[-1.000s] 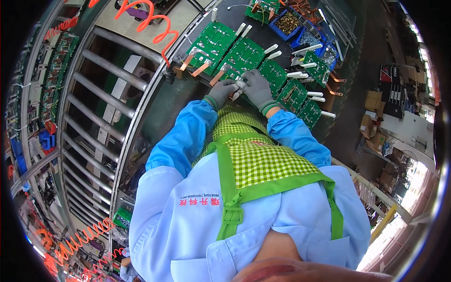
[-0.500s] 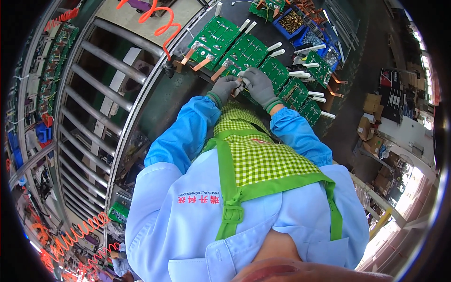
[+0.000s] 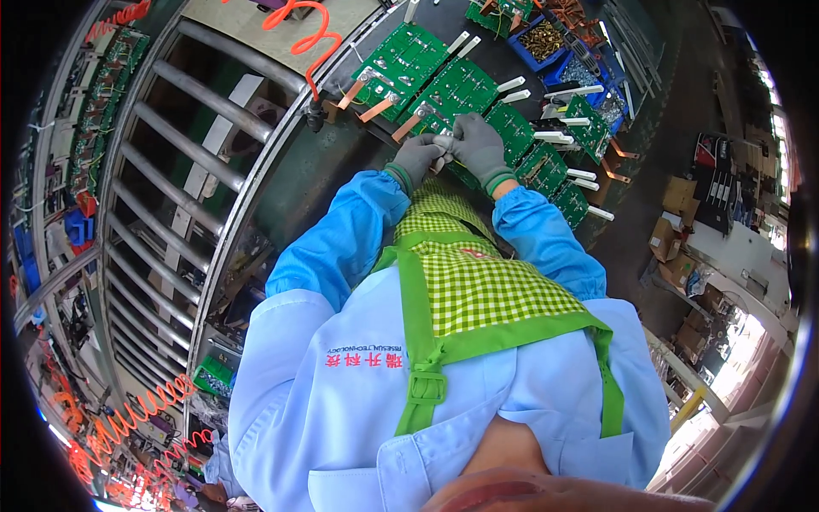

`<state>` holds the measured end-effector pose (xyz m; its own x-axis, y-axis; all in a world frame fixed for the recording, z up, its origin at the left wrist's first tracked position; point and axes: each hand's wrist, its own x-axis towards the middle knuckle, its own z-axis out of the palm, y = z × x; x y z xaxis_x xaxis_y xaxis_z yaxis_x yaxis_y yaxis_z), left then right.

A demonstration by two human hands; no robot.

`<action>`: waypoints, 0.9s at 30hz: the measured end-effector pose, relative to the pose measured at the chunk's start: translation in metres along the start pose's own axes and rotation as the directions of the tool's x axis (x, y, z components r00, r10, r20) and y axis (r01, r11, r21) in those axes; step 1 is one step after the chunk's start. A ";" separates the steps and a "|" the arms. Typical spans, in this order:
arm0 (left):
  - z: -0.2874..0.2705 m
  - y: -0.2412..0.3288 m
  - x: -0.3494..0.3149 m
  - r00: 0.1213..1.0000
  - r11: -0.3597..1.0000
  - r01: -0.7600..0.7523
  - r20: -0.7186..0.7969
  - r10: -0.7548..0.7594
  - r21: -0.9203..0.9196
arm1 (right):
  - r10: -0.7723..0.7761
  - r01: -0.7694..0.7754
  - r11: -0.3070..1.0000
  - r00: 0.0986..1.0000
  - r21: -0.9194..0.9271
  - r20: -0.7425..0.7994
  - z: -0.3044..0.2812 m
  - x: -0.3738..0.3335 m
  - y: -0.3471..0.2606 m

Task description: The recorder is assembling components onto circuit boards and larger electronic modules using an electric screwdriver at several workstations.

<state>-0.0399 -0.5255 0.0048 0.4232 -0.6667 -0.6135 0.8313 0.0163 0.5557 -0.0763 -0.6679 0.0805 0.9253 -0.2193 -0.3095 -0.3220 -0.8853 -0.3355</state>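
Both my hands wear grey gloves with green cuffs and meet at the near edge of the boards. My left hand (image 3: 415,160) is closed in a pinch around a small copper strip (image 3: 438,164), mostly hidden by the fingers. My right hand (image 3: 480,151) is closed too, its fingertips against the left ones; what they hold is too small to make out. Just beyond lies a green circuit board (image 3: 456,92) with white posts and a copper strip (image 3: 411,126) on its near edge. Left of it is another green board (image 3: 401,55) with two copper strips.
More green boards (image 3: 540,166) line up to the right. Blue bins (image 3: 540,43) of brass and silver small parts stand at the far right of the table. A roller conveyor (image 3: 183,154) runs along the left, and an orange coiled hose (image 3: 299,17) hangs over the far left.
The view has shifted slightly, so the boards sit a little farther right. My fingers have turned and closed in tighter; less of the copper strip shows between them.
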 end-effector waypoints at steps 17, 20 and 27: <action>0.001 -0.003 0.005 1.000 0.996 -0.007 -0.020 0.005 -0.084 | -0.165 0.223 0.946 0.956 0.235 -0.244 0.014 -0.011 0.013; 0.004 0.003 -0.002 1.000 1.000 0.007 0.001 -0.007 -0.006 | -0.220 0.286 0.941 0.923 0.179 -0.317 0.018 -0.010 0.014; 0.006 0.014 -0.010 1.000 0.999 0.031 -0.004 -0.030 0.038 | -0.079 0.097 0.993 0.970 0.069 -0.228 0.015 -0.009 0.005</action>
<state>-0.0352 -0.5229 0.0223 0.3992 -0.6638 -0.6324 0.8293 -0.0327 0.5578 -0.0890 -0.6638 0.0682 0.9690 -0.2368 -0.0706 -0.2440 -0.8719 -0.4246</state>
